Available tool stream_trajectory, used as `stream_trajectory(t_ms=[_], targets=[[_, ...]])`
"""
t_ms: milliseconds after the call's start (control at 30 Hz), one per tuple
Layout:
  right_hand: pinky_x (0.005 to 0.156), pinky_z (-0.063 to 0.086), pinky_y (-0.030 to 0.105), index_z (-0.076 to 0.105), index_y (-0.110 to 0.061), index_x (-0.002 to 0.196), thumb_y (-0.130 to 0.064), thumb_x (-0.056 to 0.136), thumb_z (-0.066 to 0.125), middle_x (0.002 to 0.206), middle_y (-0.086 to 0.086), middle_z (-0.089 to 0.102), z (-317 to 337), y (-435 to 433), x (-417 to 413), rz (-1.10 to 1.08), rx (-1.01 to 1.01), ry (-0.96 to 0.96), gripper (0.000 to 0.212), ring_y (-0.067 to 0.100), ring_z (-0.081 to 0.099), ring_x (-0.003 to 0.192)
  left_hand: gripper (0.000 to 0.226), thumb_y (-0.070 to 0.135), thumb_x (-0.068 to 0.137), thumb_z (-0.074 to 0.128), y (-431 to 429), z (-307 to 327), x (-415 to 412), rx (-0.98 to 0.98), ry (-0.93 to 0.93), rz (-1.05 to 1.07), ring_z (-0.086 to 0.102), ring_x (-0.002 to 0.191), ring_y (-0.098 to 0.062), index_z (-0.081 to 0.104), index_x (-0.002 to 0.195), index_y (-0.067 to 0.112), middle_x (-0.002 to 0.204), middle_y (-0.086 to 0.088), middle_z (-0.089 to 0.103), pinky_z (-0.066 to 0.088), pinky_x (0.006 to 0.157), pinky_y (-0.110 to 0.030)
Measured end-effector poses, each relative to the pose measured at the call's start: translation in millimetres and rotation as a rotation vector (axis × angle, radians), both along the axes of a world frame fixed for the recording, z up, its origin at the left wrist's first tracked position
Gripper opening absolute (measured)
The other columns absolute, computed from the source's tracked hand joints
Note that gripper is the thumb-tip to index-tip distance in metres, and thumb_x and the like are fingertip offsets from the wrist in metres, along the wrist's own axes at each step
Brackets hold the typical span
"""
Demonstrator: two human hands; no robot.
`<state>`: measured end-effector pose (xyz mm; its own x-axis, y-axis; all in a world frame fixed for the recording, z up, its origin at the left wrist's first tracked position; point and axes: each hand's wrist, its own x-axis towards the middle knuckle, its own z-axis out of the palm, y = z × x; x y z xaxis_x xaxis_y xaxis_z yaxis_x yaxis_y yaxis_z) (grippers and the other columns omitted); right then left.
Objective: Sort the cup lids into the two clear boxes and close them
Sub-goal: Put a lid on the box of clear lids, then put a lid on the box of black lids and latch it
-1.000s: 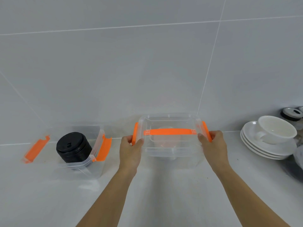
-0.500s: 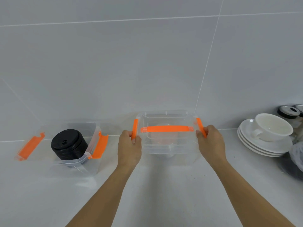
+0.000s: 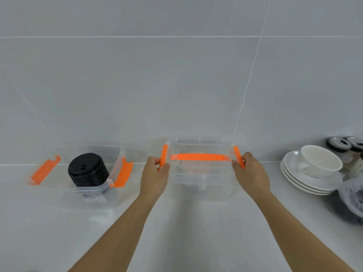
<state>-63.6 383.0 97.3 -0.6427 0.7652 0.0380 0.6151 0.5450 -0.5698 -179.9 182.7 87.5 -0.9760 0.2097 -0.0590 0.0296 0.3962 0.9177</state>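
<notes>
A clear box (image 3: pixel 202 179) with its lid on and an orange handle (image 3: pixel 199 157) stands at the back of the counter; pale clear lids show faintly inside it. My left hand (image 3: pixel 155 173) presses the left orange latch (image 3: pixel 164 157). My right hand (image 3: pixel 249 172) presses the right orange latch (image 3: pixel 238 157). To the left stands a second clear box (image 3: pixel 94 195), uncovered, its orange latches (image 3: pixel 122 172) folded outward. A stack of black cup lids (image 3: pixel 87 171) sits inside it.
Stacked white saucers (image 3: pixel 306 179) with a white cup (image 3: pixel 320 160) stand on the right. Behind them are two jars with metal lids (image 3: pixel 338 144). A clear bag with dark contents (image 3: pixel 351 201) lies at the right edge. A grey tiled wall (image 3: pixel 176 75) rises directly behind the boxes.
Both latches of the right box have swung in closer against its sides under my fingers. The left box and black lids have not moved.
</notes>
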Motion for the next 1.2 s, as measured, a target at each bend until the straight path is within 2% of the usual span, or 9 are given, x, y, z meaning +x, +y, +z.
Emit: stream_trajectory(t_ms=[67,167,300,367,733,867,1000,1100,1200], targets=[[0.062,0.037,0.031,0.047,-0.010,0.096,-0.035,0.093,0.044,0.086,0.007,0.057,7.7,1.8,2.1,0.025,-0.019,-0.071,0.025,0.026,0.053,0.074,0.034,0.037,0.089,0.054,-8.7,6.2,-2.3,-0.028,-0.018,-0.040,0.060,0.094,-0.018,0.057,0.112,0.011,0.105,-0.001,0.063,0.045,0.076,-0.028],[0.076,0.045,0.036,0.052,-0.008,0.110,-0.047,0.090,0.047,0.099,0.008,0.060,21.2,2.9,4.2,0.078,-0.013,-0.170,0.044,0.028,0.057,0.090,0.048,0.040,0.090,0.053,-25.3,24.3,-4.3,-0.078,-0.025,-0.071,0.051,0.121,-0.019,0.053,0.128,0.011,0.128,-0.001,0.057,0.039,0.094,-0.029],[0.094,0.042,0.040,0.042,-0.015,0.136,-0.050,0.088,0.051,0.126,0.012,0.056,47.1,-14.7,5.8,0.162,-0.008,-0.194,0.060,0.032,0.053,0.116,0.046,0.040,0.090,0.054,-57.6,52.5,-4.7,-0.132,0.035,-0.109,0.053,0.117,-0.017,0.056,0.126,0.012,0.130,-0.001,0.057,0.041,0.096,-0.031],[0.099,0.037,0.041,0.035,-0.018,0.141,-0.053,0.088,0.049,0.133,0.010,0.053,57.6,-29.3,4.4,0.169,0.108,-0.231,0.065,0.032,0.050,0.122,0.047,0.041,0.090,0.053,-79.0,64.8,-1.1,-0.171,0.087,-0.130,0.053,0.117,-0.015,0.054,0.128,0.014,0.130,0.000,0.056,0.042,0.094,-0.032],[0.103,0.034,0.037,0.025,-0.020,0.149,-0.047,0.085,0.058,0.143,0.009,0.046,73.2,-189.7,0.1,0.293,0.237,0.207,0.077,0.026,0.043,0.131,0.062,0.049,0.090,0.049,-241.7,85.4,8.5,-0.429,0.551,-0.084,0.035,0.136,-0.012,0.030,0.146,0.028,0.149,0.010,0.038,0.030,0.105,-0.029],[0.107,0.029,0.038,0.017,-0.025,0.151,-0.052,0.084,0.055,0.152,0.002,0.035,53.1,-255.5,-11.8,0.371,0.252,0.212,0.081,0.020,0.033,0.139,0.070,0.063,0.083,0.041,-306.4,72.9,0.3,-0.475,0.632,-0.115,0.037,0.136,-0.012,0.032,0.144,0.030,0.148,0.010,0.039,0.031,0.106,-0.028],[0.111,0.024,0.038,0.008,-0.032,0.151,-0.058,0.082,0.053,0.157,-0.001,0.026,23.8,-325.4,-27.5,0.422,0.215,0.204,0.086,0.014,0.022,0.144,0.080,0.067,0.077,0.028,-368.5,55.0,-8.1,-0.545,0.636,-0.114,0.029,0.142,-0.016,0.029,0.147,0.028,0.154,0.003,0.033,0.018,0.113,-0.028],[0.113,0.020,0.038,-0.005,-0.042,0.145,-0.075,0.073,0.033,0.159,0.001,0.021,-1.8,-378.4,-33.0,0.496,0.211,0.114,0.088,0.015,0.017,0.146,0.081,0.070,0.079,0.028,-408.4,32.4,-10.8,-0.606,0.621,-0.123,0.023,0.145,-0.019,0.026,0.148,0.027,0.157,-0.001,0.026,0.009,0.118,-0.035],[0.116,0.011,0.035,-0.017,-0.043,0.138,-0.084,0.064,0.016,0.160,0.003,0.011,-24.4,-418.4,-34.9,0.533,0.166,-0.006,0.090,0.017,0.012,0.147,0.086,0.079,0.077,0.013,-442.9,5.5,-10.8,-0.655,0.538,-0.143,0.015,0.147,-0.017,0.017,0.149,0.033,0.159,0.001,0.018,0.000,0.118,-0.033]])
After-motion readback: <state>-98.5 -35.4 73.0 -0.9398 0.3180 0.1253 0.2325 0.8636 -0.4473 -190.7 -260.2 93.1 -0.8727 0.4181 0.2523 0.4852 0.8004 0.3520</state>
